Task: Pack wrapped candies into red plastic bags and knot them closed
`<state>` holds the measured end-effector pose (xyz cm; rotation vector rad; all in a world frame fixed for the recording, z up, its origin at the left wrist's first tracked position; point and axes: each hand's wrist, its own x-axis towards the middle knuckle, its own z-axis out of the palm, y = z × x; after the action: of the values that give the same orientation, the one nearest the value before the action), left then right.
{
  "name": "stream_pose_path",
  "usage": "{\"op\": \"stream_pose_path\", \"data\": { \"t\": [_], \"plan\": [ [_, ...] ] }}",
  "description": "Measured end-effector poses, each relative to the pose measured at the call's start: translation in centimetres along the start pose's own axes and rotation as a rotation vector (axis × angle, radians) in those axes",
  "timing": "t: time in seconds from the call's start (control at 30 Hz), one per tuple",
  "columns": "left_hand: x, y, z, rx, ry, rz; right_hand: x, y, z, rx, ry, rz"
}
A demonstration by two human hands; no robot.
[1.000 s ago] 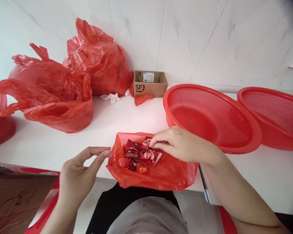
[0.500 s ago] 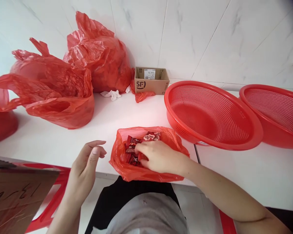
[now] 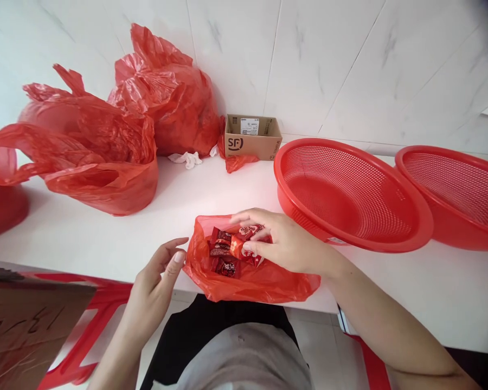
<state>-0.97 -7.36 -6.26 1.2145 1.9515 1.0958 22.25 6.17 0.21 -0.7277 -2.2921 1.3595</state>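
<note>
An opened red plastic bag (image 3: 264, 290) lies at the table's front edge with its mouth facing up. Inside it are several small red wrapped candies (image 3: 223, 249), some with pale lettering. Over the bag's right side is my right hand (image 3: 280, 238), its thumb and fingers apart above the candies; part of the heap is hidden under it. My left hand (image 3: 156, 281) is close to the bag's left edge, fingers loosely curved and apart with nothing in them. Whether its fingertips touch the plastic, I cannot tell.
Two red perforated baskets (image 3: 350, 238) (image 3: 467, 227) stand at the right. Behind is a small cardboard box (image 3: 252, 146) beside crumpled white tissue (image 3: 187, 158). Full red bags (image 3: 101, 184) (image 3: 166, 108) fill the back left. A large carton (image 3: 28, 330) sits on a red stool (image 3: 81, 346) at lower left.
My right hand has risen out of the bag toward its back right, with its fingers spreading, so more candies show. My left hand has moved right, closer to the bag.
</note>
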Motion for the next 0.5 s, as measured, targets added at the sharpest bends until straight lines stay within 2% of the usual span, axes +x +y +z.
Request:
{"op": "stream_pose_path", "data": {
  "t": [0.1, 0.2, 0.3, 0.37, 0.43, 0.5],
  "plan": [
    [0.1, 0.1, 0.1, -0.007, -0.082, -0.014, -2.5, -1.1, -0.7, -0.032, 0.153, -0.056],
    [0.2, 0.0, 0.0, -0.003, -0.076, -0.021, -7.0, -1.1, -0.7, -0.058, 0.381, -0.001],
    [0.6, -0.3, -0.1, -0.077, -0.059, -0.023, -11.3, 1.1, 0.4, -0.07, 0.727, 0.159],
    [0.8, -0.4, -0.1, -0.183, -0.034, -0.033, -12.9, 3.3, 1.6, -0.105, 0.922, 0.258],
    [0.9, -0.4, 0.0, -0.288, 0.005, -0.034, -13.2, 5.4, 2.6, -0.128, 0.974, 0.328],
    [0.9, -0.2, -0.2, -0.38, 0.041, -0.016, -12.7, 6.7, 3.2, -0.087, 0.918, 0.356]
  ]
}}
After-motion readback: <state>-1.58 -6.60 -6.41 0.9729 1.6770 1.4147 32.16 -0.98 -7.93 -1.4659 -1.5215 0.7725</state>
